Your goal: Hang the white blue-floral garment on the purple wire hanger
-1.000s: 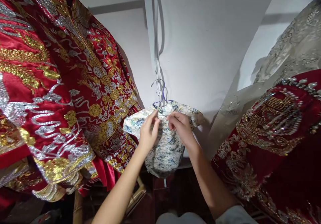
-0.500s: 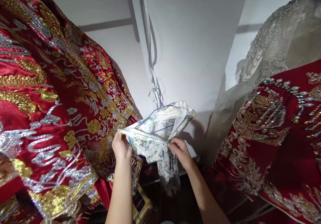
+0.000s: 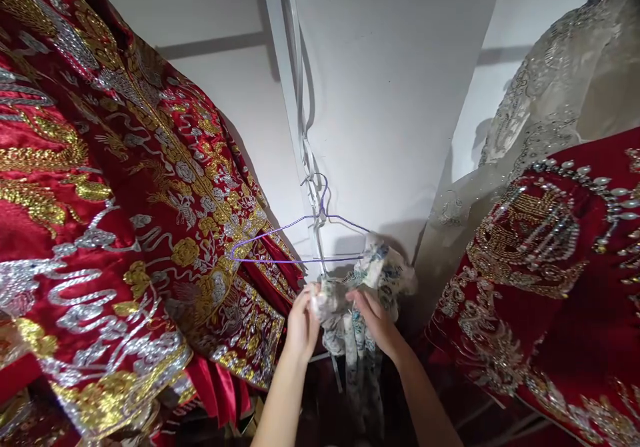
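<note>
A purple wire hanger (image 3: 295, 260) hangs by its hook from a white strap (image 3: 300, 100) against the wall, its left arm bare. A pale garment with a blue floral print (image 3: 387, 270) still covers the hanger's right end and droops in bunched folds below it. My left hand (image 3: 303, 323) is closed on the bunched cloth under the middle of the hanger. Close beside it, my right hand (image 3: 373, 320) grips the same garment from the right, fingers pressed into the folds.
At the left hangs a red jacket (image 3: 175, 167) with gold and silver embroidery. A red beaded garment (image 3: 540, 273) stands at the right with a sheer silver-beaded one (image 3: 550, 87) behind. The pale wall (image 3: 390, 100) lies between them.
The floral garment has come off the hanger's left side and bunched toward the lower right. My left hand has moved right and down with the cloth, close to my right hand.
</note>
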Tool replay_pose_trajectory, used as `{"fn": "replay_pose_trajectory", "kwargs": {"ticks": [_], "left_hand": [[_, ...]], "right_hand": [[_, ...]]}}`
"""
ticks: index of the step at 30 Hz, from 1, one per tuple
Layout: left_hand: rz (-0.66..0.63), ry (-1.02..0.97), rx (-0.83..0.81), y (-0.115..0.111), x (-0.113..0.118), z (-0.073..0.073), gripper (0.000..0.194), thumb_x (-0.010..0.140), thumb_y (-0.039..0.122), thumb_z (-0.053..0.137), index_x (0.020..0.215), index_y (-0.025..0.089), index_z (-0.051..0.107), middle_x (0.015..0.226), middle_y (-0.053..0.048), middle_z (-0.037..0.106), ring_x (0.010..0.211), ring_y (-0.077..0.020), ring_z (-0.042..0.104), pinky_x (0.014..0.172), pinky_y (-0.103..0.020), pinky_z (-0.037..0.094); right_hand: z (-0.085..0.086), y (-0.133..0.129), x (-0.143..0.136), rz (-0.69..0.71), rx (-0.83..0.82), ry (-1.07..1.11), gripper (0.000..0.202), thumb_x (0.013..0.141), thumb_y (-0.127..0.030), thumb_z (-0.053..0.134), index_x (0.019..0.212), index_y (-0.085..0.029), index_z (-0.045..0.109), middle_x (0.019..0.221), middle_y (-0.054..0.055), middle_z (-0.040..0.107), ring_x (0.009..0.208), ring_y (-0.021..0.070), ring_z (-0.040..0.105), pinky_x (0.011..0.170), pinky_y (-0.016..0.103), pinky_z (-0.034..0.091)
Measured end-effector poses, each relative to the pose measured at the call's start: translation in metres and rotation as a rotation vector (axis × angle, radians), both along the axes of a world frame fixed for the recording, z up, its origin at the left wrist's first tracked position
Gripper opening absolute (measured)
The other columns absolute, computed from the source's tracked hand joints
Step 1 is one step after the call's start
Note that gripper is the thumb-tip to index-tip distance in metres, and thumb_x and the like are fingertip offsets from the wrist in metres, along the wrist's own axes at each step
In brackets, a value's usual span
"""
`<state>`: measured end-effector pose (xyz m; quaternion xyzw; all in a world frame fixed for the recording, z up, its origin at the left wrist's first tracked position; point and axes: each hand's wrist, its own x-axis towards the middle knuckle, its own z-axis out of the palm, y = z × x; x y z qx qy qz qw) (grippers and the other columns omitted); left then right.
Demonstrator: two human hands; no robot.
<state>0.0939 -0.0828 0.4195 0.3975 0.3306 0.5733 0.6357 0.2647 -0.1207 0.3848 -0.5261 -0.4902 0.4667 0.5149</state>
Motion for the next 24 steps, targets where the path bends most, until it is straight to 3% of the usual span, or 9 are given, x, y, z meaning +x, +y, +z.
{"fn": "replay_pose_trajectory", "kwargs": {"ticks": [5, 8, 10, 13, 15, 17, 20, 22, 24], "left_hand": [[-0.164, 0.551, 0.455, -0.031, 0.024, 0.016, 0.021, 0.094, 0.032, 0.054, 0.091, 0.019, 0.07, 0.106, -0.01, 0.062, 0.109, -0.0252, 0.057, 0.101, -0.035, 0.042], [-0.123, 0.631, 0.453, -0.04, 0.025, 0.009, 0.03, 0.093, 0.033, 0.055, 0.119, 0.023, 0.067, 0.126, -0.013, 0.06, 0.125, -0.0276, 0.052, 0.109, -0.038, 0.038], [-0.192, 0.648, 0.382, -0.045, 0.019, -0.001, 0.04, 0.093, 0.037, 0.056, 0.13, 0.023, 0.062, 0.125, -0.011, 0.064, 0.121, -0.0285, 0.055, 0.108, -0.039, 0.039], [-0.438, 0.771, 0.321, -0.053, 0.005, -0.014, 0.037, 0.093, 0.044, 0.054, 0.109, 0.018, 0.072, 0.103, -0.008, 0.072, 0.099, -0.0275, 0.062, 0.096, -0.036, 0.047], [-0.475, 0.921, 0.307, -0.057, -0.009, -0.018, 0.036, 0.09, 0.047, 0.058, 0.088, 0.015, 0.073, 0.087, -0.004, 0.071, 0.083, -0.0232, 0.061, 0.081, -0.029, 0.048], [-0.386, 1.076, 0.298, -0.059, -0.026, -0.015, 0.036, 0.087, 0.048, 0.061, 0.073, 0.015, 0.068, 0.073, -0.001, 0.065, 0.069, -0.0184, 0.056, 0.066, -0.024, 0.043], [-0.181, 1.25, 0.287, -0.058, -0.057, -0.002, 0.041, 0.082, 0.049, 0.065, 0.057, 0.018, 0.06, 0.056, 0.0, 0.056, 0.056, -0.017, 0.05, 0.063, -0.027, 0.041], [-0.011, 1.287, 0.287, -0.055, -0.077, 0.007, 0.032, 0.073, 0.048, 0.074, 0.058, 0.021, 0.064, 0.06, -0.003, 0.063, 0.063, -0.0233, 0.059, 0.078, -0.035, 0.047], [0.15, 1.295, 0.296, -0.051, -0.094, 0.013, 0.021, 0.063, 0.042, 0.081, 0.069, 0.025, 0.071, 0.083, -0.009, 0.074, 0.09, -0.0341, 0.066, 0.1, -0.049, 0.042]], "right_hand": [[0.0, -0.002, -0.002, 0.272, -0.057, 0.27, 0.058, 0.088, -0.073, 0.046, 0.104, -0.023, 0.07, 0.106, 0.01, 0.068, 0.117, 0.0281, 0.057, 0.101, 0.04, 0.043], [-0.001, -0.004, 0.006, 0.353, -0.061, 0.266, 0.044, 0.075, -0.056, 0.073, 0.105, -0.025, 0.071, 0.104, 0.006, 0.068, 0.112, 0.0286, 0.058, 0.1, 0.04, 0.043], [0.005, -0.004, 0.016, 0.381, -0.072, 0.19, 0.043, 0.063, -0.039, 0.083, 0.102, -0.025, 0.072, 0.096, 0.004, 0.069, 0.101, 0.0287, 0.061, 0.091, 0.039, 0.047], [0.026, 0.002, 0.037, 0.362, 0.053, 0.004, 0.022, 0.06, -0.023, 0.076, 0.081, -0.023, 0.071, 0.079, 0.002, 0.065, 0.082, 0.0259, 0.06, 0.075, 0.034, 0.049], [0.045, 0.013, 0.049, 0.316, 0.196, -0.114, 0.001, 0.066, -0.021, 0.065, 0.066, -0.021, 0.066, 0.066, 0.001, 0.06, 0.07, 0.0228, 0.057, 0.067, 0.032, 0.046], [0.064, 0.031, 0.056, 0.221, 0.339, -0.175, 0.011, 0.072, -0.02, 0.057, 0.068, -0.022, 0.067, 0.07, 0.002, 0.063, 0.073, 0.0238, 0.059, 0.069, 0.032, 0.046], [0.078, 0.067, 0.055, 0.098, 0.465, -0.186, 0.038, 0.073, -0.018, 0.054, 0.106, -0.026, 0.071, 0.111, 0.004, 0.069, 0.106, 0.0279, 0.06, 0.089, 0.035, 0.046], [0.075, 0.093, 0.045, 0.126, 0.447, -0.196, 0.046, 0.073, -0.02, 0.053, 0.116, -0.027, 0.067, 0.122, 0.004, 0.066, 0.113, 0.0262, 0.058, 0.094, 0.035, 0.044], [0.062, 0.113, 0.033, 0.159, 0.38, -0.237, 0.029, 0.073, -0.022, 0.053, 0.097, -0.025, 0.069, 0.102, 0.003, 0.07, 0.093, 0.0231, 0.061, 0.083, 0.032, 0.046]]}}
